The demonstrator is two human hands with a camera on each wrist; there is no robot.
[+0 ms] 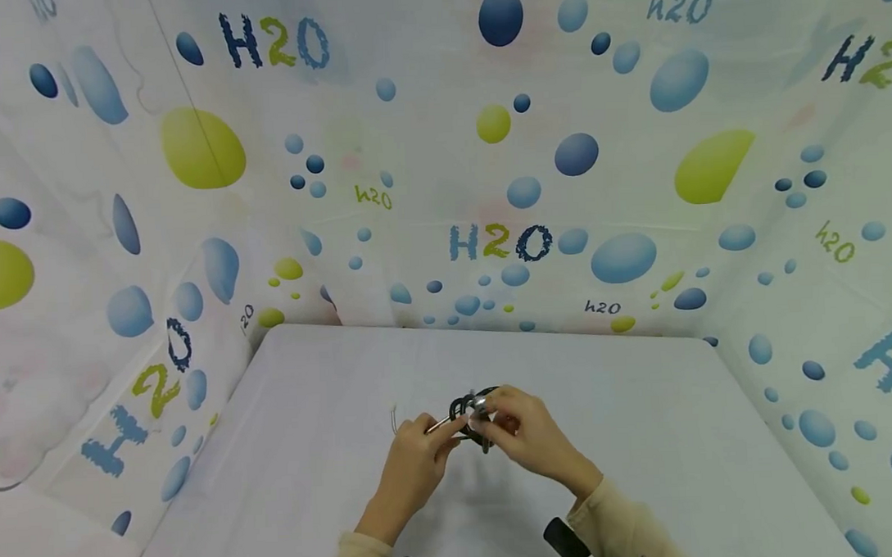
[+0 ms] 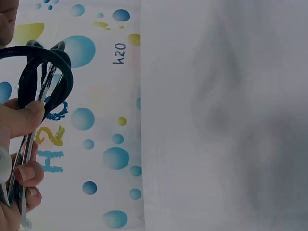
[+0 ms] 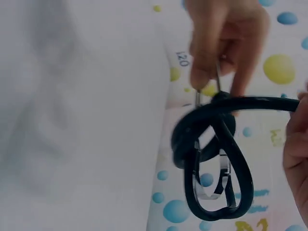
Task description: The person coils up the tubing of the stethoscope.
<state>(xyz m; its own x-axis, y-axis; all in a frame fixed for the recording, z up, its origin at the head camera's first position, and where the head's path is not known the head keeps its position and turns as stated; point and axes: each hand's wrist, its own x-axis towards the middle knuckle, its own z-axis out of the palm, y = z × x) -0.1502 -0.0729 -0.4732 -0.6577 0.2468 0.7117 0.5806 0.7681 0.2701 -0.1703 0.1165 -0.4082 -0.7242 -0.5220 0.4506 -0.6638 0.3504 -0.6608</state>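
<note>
Above white table (image 1: 312, 447), fingers (image 1: 505, 403) partly hide stethoscope (image 3: 207, 113); printed backdrop (image 1: 427, 148) behind.

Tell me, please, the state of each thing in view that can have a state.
Stethoscope tubing: bunched in loops, held in the air.
Metal ear tubes: gripped, partly hidden behind fingers.
Left hand: gripping the ear tubes.
Right hand: holding the tubing.
White tabletop: flat.
H2O-printed backdrop: hung upright, faintly creased.
</note>
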